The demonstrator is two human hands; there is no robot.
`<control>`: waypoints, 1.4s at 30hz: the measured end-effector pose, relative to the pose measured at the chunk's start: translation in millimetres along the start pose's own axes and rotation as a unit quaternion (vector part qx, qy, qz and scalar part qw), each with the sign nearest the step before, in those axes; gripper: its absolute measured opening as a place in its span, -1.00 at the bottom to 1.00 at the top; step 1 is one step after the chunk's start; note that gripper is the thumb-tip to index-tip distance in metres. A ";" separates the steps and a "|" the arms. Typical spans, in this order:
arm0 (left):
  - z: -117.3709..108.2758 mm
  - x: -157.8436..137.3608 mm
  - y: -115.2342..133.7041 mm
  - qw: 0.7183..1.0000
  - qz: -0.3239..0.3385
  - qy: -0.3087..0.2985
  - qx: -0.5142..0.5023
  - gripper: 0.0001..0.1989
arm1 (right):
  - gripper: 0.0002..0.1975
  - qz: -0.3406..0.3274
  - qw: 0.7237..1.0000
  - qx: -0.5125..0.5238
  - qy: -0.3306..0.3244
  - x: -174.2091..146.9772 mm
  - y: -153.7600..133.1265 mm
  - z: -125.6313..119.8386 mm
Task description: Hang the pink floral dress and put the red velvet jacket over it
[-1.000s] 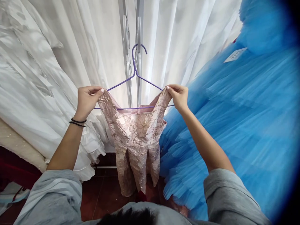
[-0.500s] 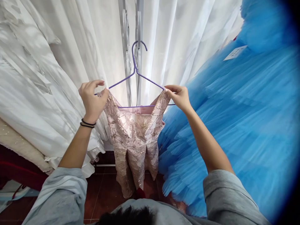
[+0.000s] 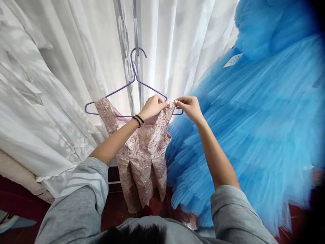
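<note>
A pink and gold brocade dress (image 3: 142, 142) hangs by its two shoulder straps from a purple wire hanger (image 3: 121, 88). Both my hands are at the strap on the right. My left hand (image 3: 152, 106), with black bands at its wrist, reaches across the neckline and pinches the inner side of that strap. From the outer side, my right hand (image 3: 190, 105) pinches the same strap with thumb and finger. The other strap lies over the hanger's left arm, untouched. My left forearm hides part of the bodice.
Layered blue tulle gowns (image 3: 243, 118) with a white tag (image 3: 233, 60) fill the right. White fabric (image 3: 30, 101) hangs on the left. A grey metal stand (image 3: 138, 30) rises before white curtains (image 3: 175, 40). Below is dark red tiled floor (image 3: 111, 206).
My left hand has left the left strap and crossed to the right one. My right hand stays at the right strap. The view has shifted, so the hanger and dress appear farther left.
</note>
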State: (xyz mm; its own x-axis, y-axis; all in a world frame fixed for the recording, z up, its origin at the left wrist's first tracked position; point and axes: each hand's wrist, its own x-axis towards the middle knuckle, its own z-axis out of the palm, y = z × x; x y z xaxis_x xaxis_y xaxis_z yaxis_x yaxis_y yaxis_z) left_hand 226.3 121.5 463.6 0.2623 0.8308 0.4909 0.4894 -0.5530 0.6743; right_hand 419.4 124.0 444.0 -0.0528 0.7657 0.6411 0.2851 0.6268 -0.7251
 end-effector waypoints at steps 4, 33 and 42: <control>-7.5 -6.0 8.5 0.986 -0.071 -0.117 -0.092 -0.67 | -0.69 0.025 0.998 0.048 0.015 -6.3 -1.2 2.6; 9.7 -15.9 16.8 0.948 0.048 0.138 -0.283 -0.85 | -0.70 0.205 0.911 0.356 0.047 -35.3 -36.2 22.5; -29.7 -29.9 -7.4 0.982 0.107 0.102 -0.116 -0.89 | -0.83 -0.057 0.954 -0.150 0.255 -38.6 -34.6 28.8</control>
State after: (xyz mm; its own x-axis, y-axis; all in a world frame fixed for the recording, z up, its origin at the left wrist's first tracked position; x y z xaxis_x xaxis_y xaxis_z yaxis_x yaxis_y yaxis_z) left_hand 190.1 98.9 460.3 0.1545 0.6778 0.7188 0.2320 -0.7321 0.6404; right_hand 384.0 77.0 437.1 0.3510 0.4778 0.8053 0.5702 0.5731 -0.5886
